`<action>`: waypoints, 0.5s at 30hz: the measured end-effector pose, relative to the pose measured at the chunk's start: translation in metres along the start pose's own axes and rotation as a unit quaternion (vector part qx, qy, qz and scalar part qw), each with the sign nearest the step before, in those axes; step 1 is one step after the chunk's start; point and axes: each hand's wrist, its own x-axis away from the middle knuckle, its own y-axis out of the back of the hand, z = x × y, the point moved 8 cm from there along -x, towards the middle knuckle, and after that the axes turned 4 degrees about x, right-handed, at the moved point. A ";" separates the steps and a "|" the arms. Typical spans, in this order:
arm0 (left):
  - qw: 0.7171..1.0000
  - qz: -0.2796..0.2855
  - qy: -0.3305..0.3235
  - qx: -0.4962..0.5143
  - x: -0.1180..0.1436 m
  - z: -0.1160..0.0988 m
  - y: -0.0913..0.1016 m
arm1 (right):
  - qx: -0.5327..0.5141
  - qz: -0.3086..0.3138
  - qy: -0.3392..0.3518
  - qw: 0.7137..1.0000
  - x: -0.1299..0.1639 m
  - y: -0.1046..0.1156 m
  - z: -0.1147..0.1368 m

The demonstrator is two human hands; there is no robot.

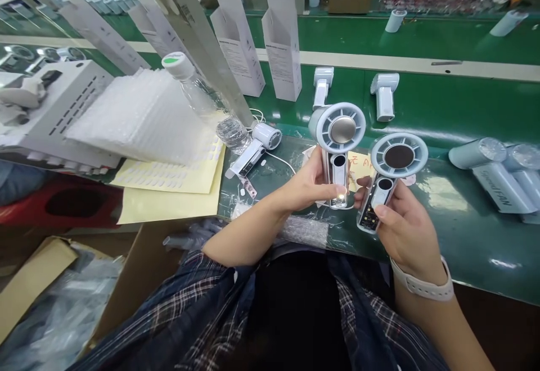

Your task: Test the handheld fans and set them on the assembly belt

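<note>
My left hand [314, 182] is closed around the handle of a light-blue handheld fan [341, 128] with a silver centre disc. Its thumb lies low on the handle, beside a small glowing light. In my right hand [403, 222] is a second light-blue handheld fan [399, 155], with a dark centre disc and a dark lower handle panel. Both fans are held upright, heads up, side by side and apart, over the table. Behind them lies a yellow paper [360, 163] with red writing, partly hidden by the fans. Another fan [265, 136] rests on the table to the left, by a cable.
Two white open boxes [282, 62] stand behind, near a metal post [198, 39]. To the left are a plastic bottle [192, 81], white foam sheets [143, 118] and yellow label sheets [172, 180]. More fans [498, 174] lie at right. A green conveyor belt [447, 93] runs across the back.
</note>
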 end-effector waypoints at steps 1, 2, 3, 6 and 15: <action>1.000 0.005 0.002 0.004 0.000 0.000 -0.001 | -0.002 0.005 -0.005 1.000 0.001 0.000 0.001; 1.000 0.007 0.006 0.007 0.001 0.002 -0.001 | -0.004 0.009 -0.011 1.000 0.002 -0.001 0.001; 1.000 0.007 0.011 0.006 0.001 0.004 -0.001 | -0.006 0.011 -0.016 1.000 0.003 -0.001 0.001; 1.000 -0.010 0.013 -0.010 0.001 0.008 0.005 | -0.012 0.013 -0.026 0.999 0.005 -0.001 0.000; 0.999 -0.021 -0.003 -0.029 0.000 0.006 0.009 | -0.006 -0.011 -0.001 1.000 0.003 0.005 -0.001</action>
